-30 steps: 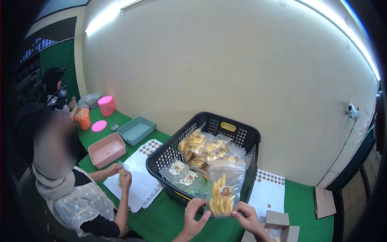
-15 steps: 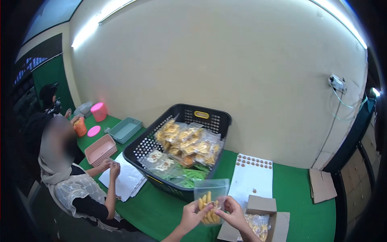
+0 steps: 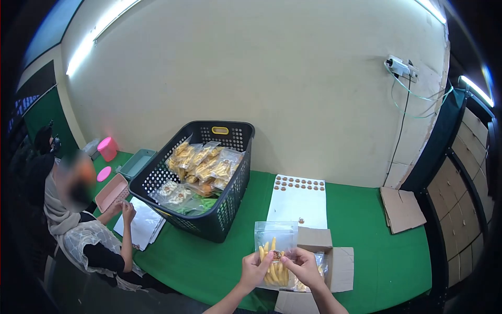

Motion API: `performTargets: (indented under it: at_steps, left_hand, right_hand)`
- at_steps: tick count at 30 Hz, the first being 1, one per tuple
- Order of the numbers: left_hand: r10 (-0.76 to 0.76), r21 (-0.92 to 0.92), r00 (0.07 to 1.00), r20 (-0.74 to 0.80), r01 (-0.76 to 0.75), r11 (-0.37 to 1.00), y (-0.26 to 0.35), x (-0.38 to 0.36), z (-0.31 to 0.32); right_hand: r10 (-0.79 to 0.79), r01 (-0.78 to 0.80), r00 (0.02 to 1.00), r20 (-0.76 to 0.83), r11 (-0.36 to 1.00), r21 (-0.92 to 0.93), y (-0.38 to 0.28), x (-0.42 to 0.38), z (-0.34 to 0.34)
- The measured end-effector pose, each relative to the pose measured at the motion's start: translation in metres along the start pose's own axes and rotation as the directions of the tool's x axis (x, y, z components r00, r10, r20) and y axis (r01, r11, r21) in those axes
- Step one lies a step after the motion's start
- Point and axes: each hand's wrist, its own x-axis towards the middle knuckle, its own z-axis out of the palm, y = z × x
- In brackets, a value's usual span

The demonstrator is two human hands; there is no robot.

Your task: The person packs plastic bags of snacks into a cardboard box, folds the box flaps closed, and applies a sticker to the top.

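Note:
I hold a clear snack pouch (image 3: 275, 246) of yellow sticks upright between both hands, over the green table's near edge. My left hand (image 3: 255, 270) pinches its lower left side and my right hand (image 3: 303, 267) grips its lower right, fingers near a small round sticker on the front. Just behind the pouch sits an open cardboard box (image 3: 328, 259) with more filled pouches inside. A white sticker sheet (image 3: 298, 201) with a row of brown round stickers lies beyond the box.
A black basket (image 3: 219, 217) full of snack pouches stands left of centre. A co-worker (image 3: 78, 230) sits at the left handling sheets beside a pink tray (image 3: 109, 192), a teal tray (image 3: 137, 163) and a pink tub (image 3: 107, 149). Flat cardboard (image 3: 400, 209) lies right.
My view has swung right and the basket now sits farther left. The pouch came away from the basket toward me and over the cardboard box, still in both hands.

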Motion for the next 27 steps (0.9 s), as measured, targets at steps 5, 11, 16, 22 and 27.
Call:
performTargets:
  at_steps: [5,11,16,22,27]
  left_hand:
    - [0.031,0.159,0.998,0.05,-0.039,0.986,-0.013,-0.002,0.015]
    - [0.309,0.292,0.951,-0.027,-0.288,0.912,-0.01,-0.013,0.035]
    - [0.441,0.425,0.898,0.001,-0.399,0.812,0.002,-0.024,0.034]
    - [0.459,0.481,0.888,0.031,-0.416,0.772,0.0,-0.035,0.029]
    - [0.209,0.425,0.976,0.067,-0.218,0.879,-0.015,-0.035,0.024]
  right_hand:
    - [-0.028,0.028,0.999,-0.032,0.999,0.016,0.001,-0.011,-0.02]
    - [-0.035,0.049,0.987,-0.155,0.995,0.085,0.002,-0.018,-0.009]
    - [-0.093,0.134,0.969,-0.227,0.976,0.172,0.007,-0.026,0.003]
    - [-0.199,0.217,0.917,-0.346,0.976,0.014,0.012,-0.031,0.011]
    - [-0.161,0.162,0.943,-0.29,0.987,-0.021,0.022,-0.028,-0.001]
